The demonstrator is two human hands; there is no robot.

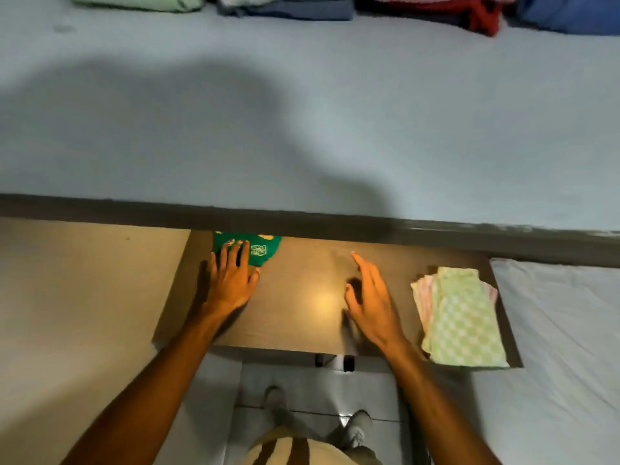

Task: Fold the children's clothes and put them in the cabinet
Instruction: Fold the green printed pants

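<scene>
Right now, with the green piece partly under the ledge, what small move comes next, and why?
Probably draw the left hand back and reach for another folded piece. Its fingertips rest flat on the green garment, which already lies on the brown shelf with its far edge tucked under the grey ledge. The right hand is open and empty, and folded clothes wait at the far edge.

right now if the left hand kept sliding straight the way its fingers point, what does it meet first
The left hand already has its fingertips on the folded green printed garment, so it pushes that deeper under the grey bed edge; what lies beyond is hidden.
</scene>
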